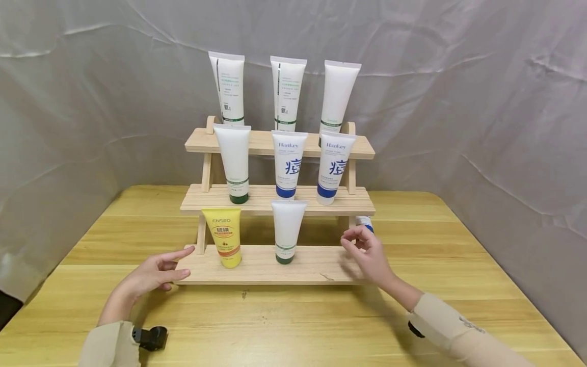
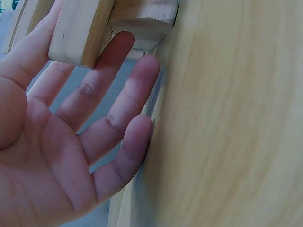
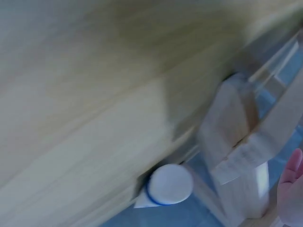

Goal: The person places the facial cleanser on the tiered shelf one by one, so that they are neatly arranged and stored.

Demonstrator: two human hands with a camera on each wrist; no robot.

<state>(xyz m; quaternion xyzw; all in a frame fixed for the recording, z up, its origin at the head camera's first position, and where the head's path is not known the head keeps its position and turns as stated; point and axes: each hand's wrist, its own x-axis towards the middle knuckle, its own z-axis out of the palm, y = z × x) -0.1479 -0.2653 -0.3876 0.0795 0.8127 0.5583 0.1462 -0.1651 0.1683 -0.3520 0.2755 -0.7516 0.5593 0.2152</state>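
A three-tier wooden display stand holds upright squeeze tubes. On its bottom tier stand a yellow tube and a white tube with a green cap. My left hand is at that tier's left end, thumb and index finger extended along it. In the left wrist view, the fingers of the left hand are spread and loosely bent around the wooden end. Near the bottom tier's right end hovers my right hand, fingers bent, nothing visible in them. Behind it a white-and-blue tube is partly hidden; its white cap shows in the right wrist view.
The middle tier carries a white tube and two blue-and-white tubes, one of them central. Three white tubes stand on top, including a left one. The stand rests on a wooden table, with grey cloth hanging behind.
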